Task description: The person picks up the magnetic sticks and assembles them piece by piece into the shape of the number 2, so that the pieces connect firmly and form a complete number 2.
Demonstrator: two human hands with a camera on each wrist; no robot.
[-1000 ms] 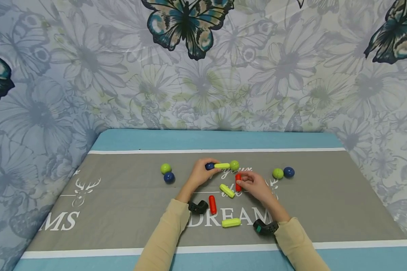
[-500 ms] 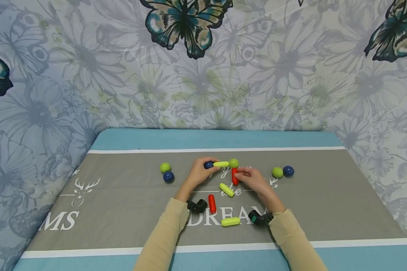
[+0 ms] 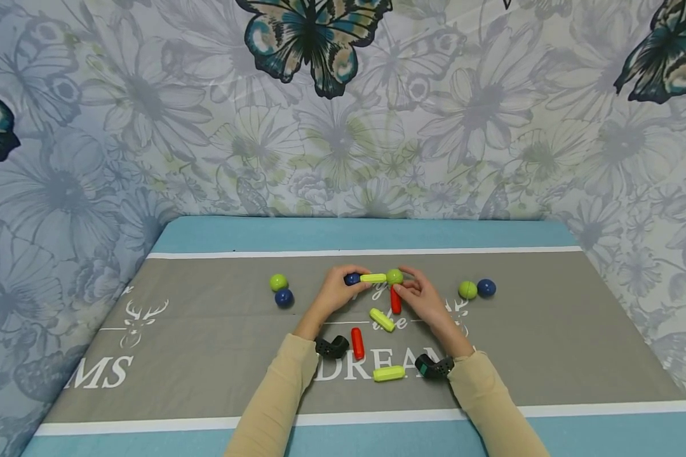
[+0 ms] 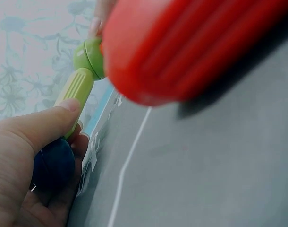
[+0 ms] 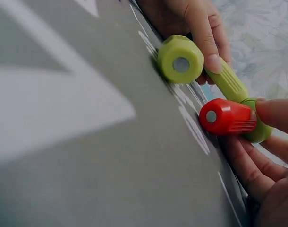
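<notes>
My left hand (image 3: 338, 292) grips a yellow-green magnetic building rod (image 3: 373, 278), thumb along its ribbed side. The dark blue ball (image 4: 55, 163) at that rod's near end lies between thumb and fingers. A green ball (image 3: 394, 276) sits on the rod's other end. My right hand (image 3: 423, 297) pinches around this green ball, its thumb where a red rod (image 5: 226, 117) meets it. The red rod points toward me from the ball, a grey metal disc on its free end. Closest below the hands is a loose yellow-green rod (image 3: 382, 320).
Another red rod (image 3: 357, 343) and a yellow-green rod (image 3: 389, 374) lie nearer me on the grey printed cloth (image 3: 206, 355). Green and blue ball pairs rest at left (image 3: 284, 298) and right (image 3: 486, 288). A patterned wall (image 3: 343, 146) stands behind the table.
My right hand has moved left with the red rod, bringing it up to the green ball. Its fingers have shifted from the rod onto the ball. The left hand stays almost still.
</notes>
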